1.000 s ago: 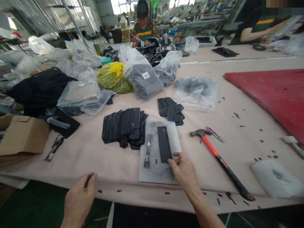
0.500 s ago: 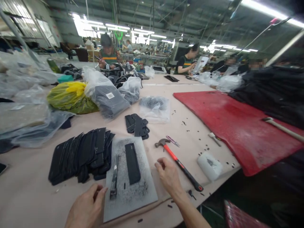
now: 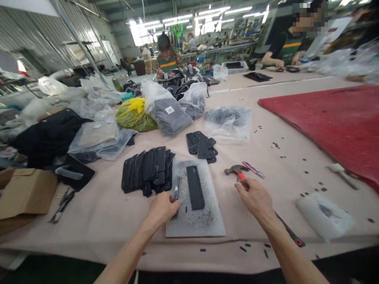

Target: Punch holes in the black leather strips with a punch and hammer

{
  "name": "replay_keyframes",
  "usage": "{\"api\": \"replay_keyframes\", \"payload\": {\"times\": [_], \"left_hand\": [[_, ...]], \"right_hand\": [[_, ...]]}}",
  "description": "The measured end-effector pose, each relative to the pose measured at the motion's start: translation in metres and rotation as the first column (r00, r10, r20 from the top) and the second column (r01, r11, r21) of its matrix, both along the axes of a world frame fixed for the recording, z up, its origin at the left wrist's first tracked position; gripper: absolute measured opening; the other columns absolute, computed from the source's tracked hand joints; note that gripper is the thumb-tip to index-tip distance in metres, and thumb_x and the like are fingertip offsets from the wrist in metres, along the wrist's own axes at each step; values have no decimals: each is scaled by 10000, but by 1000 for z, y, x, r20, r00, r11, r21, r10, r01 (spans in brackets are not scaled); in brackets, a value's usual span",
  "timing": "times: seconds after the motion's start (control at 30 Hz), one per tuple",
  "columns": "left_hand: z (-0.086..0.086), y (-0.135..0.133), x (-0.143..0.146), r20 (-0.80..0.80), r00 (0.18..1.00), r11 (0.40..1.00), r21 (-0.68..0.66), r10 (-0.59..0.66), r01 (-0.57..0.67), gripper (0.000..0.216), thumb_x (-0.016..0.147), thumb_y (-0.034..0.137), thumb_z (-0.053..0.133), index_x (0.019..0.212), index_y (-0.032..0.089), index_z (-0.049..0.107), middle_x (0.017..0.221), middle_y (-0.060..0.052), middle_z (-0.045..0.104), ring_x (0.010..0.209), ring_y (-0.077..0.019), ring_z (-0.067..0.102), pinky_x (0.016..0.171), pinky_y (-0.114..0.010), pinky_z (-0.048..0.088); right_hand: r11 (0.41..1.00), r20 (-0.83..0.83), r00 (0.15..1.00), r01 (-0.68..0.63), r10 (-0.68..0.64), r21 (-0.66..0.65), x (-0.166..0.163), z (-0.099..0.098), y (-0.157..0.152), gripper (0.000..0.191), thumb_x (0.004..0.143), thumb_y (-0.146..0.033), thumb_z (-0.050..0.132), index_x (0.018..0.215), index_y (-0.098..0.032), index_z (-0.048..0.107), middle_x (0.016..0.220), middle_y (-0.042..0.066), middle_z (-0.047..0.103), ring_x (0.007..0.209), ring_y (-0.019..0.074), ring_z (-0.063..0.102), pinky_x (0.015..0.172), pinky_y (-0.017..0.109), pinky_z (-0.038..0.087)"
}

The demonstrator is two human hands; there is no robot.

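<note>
Hammer (image 3: 236, 170) partly beneath right hand (image 3: 256, 197)

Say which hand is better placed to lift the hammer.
Right, probably: the right hand is at the hammer, partly covering it; the left hand is at the metal tool on the board.

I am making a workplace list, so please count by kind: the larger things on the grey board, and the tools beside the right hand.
Black strip: 1
Metal tool, partly hidden by the left hand: 1
Claw hammer, partly hidden by the right hand: 1
Pink-handled snips: 1
Total: 4
</note>
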State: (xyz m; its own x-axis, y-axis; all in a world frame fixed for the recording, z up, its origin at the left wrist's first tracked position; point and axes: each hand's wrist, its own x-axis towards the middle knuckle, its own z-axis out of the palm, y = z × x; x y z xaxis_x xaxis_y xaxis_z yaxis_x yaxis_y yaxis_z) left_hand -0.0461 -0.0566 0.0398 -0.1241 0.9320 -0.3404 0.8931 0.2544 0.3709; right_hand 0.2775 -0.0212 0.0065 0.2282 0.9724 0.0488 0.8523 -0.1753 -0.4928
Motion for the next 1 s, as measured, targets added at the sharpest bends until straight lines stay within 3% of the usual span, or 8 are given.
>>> {"api": "replay_keyframes", "payload": {"times": [0.17, 0.27, 0.37, 0.43, 0.5, 0.6, 0.77, 1.0], "left_hand": [[1, 4, 4, 19, 1000, 1000, 27, -15, 14, 266, 717, 344, 635, 540, 182, 520, 528, -27, 557, 572, -188, 580, 534, -275, 293], [4, 3, 1, 276, 953, 989, -117, 124, -94, 227, 730, 312, 616, 582, 173, 516, 476, 7, 508, 478, -150, 545, 488, -251, 323], [7, -1, 0, 679, 677, 956, -254, 283, -145, 269, 751, 405, 644, 764, 147, 569, 571, -3, 598, 475, -133, 560, 480, -240, 414], [8, -2, 5, 845, 470, 966, -200, 255, -165, 346, 706, 408, 724, 873, 137, 590, 737, -34, 670, 602, -146, 625, 580, -271, 507], [5, 0, 14, 909, 367, 966, -115, 197, -234, 365, 672, 356, 770, 909, 141, 595, 828, -37, 679, 716, -165, 651, 691, -315, 549], [-3, 5, 32, 895, 437, 959, 42, 88, -280, 236, 722, 297, 721, 868, 148, 610, 813, -26, 669, 764, -174, 643, 758, -333, 546], [-17, 7, 49, 675, 707, 937, 346, -211, -51, 127, 858, 236, 561, 898, 176, 666, 914, -52, 686, 901, -198, 635, 859, -327, 501], [-38, -1, 47, 532, 729, 848, 515, -430, 123, 157, 890, 191, 513, 986, 207, 636, 1035, -62, 677, 1025, -213, 616, 950, -367, 474]], "right_hand": [[997, 32, 997, 75, -76, 23, 28, 11, 21, 342, 819, -461, 502, 930, -177, 658, 940, 118, 650, 819, 241, 598, 711, 352, 420], [997, -67, 995, 71, -69, 22, 35, 20, 18, 333, 802, -470, 523, 893, -183, 665, 898, 104, 658, 799, 234, 600, 725, 354, 430], [996, -246, 968, -36, 56, 83, 14, 17, -4, 284, 807, -453, 547, 880, -202, 658, 855, 62, 655, 764, 212, 590, 724, 347, 444], [970, -320, 924, -157, 210, 183, -13, 11, -24, 229, 840, -393, 544, 922, -202, 640, 892, 60, 645, 803, 208, 588, 750, 344, 454], [916, -310, 876, -284, 368, 285, -42, 6, -45, 178, 861, -302, 539, 978, -199, 624, 982, 80, 631, 912, 223, 581, 812, 359, 452], [844, -201, 841, -426, 502, 326, -77, 0, -66, 231, 852, -191, 547, 1071, -209, 619, 1115, 104, 604, 1033, 256, 543, 881, 410, 424], [831, -59, 851, -493, 522, 257, -95, -2, -77, 231, 844, -153, 583, 1053, -231, 643, 1186, 87, 598, 1056, 263, 514, 906, 432, 390], [843, -116, 852, -469, 510, 265, -94, -8, -76, 207, 889, -164, 537, 1063, -220, 634, 1179, 82, 595, 1053, 261, 490, 920, 444, 383]]}}
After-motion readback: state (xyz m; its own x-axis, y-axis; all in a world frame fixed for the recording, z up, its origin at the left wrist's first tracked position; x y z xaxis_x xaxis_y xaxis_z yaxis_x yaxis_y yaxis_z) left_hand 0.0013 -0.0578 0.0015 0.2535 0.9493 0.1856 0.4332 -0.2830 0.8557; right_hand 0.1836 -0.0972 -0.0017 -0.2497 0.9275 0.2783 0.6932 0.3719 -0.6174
